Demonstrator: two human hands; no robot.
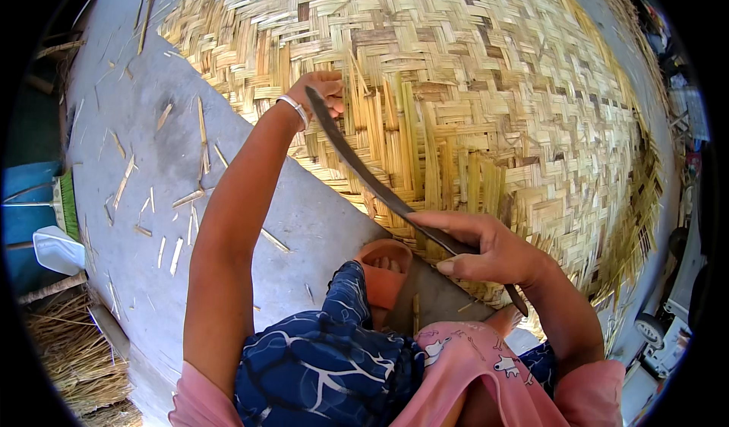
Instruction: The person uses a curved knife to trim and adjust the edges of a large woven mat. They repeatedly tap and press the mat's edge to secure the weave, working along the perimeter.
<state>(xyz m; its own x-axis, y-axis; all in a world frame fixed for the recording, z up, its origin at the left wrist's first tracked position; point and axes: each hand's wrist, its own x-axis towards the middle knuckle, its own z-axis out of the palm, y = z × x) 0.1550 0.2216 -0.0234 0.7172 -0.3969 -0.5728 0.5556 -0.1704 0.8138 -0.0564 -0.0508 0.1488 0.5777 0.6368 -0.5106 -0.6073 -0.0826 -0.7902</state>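
The right hand (497,248) grasps the knife (353,157) between thumb and fingers near its near end, probably for steady control of the long blade. The knife slants toward the far left, its tip overlapping the left hand (326,93) in view; whether they touch, I cannot tell. The left fingers bend beside the strips (372,115) at the mat's left side, perhaps to steady them; whether they pinch one is hidden. The mat (531,55) lies flat across the far and right floor (152,229), seemingly so its left edge sits within reach. The sandal (386,279) stands at its near edge.
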